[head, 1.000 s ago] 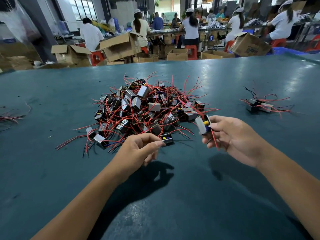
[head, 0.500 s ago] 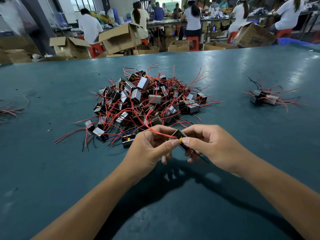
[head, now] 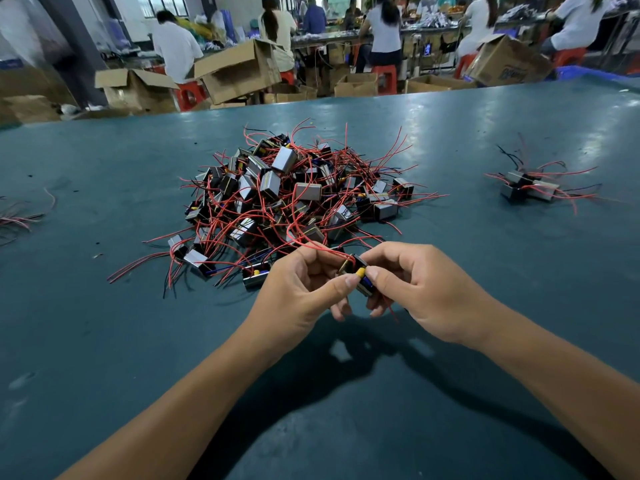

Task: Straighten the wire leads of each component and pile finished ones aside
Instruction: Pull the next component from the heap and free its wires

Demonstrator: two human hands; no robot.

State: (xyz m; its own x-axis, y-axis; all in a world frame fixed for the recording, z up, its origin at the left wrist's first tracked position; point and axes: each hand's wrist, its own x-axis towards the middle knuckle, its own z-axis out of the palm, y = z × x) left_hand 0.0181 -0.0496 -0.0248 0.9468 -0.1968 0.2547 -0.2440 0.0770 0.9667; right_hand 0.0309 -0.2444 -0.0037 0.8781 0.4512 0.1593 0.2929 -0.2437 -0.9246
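Above table, near big pile: left hand and right hand both pinching one component, red leads under left fingers.

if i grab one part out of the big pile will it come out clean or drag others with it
Probably drags neighbours: the red leads in the big pile cross and loop over each other. The leads look thin and bendy, curving freely. The boxy bodies lie flat on the table, so they likely slide, not roll.

Red leads, teal table
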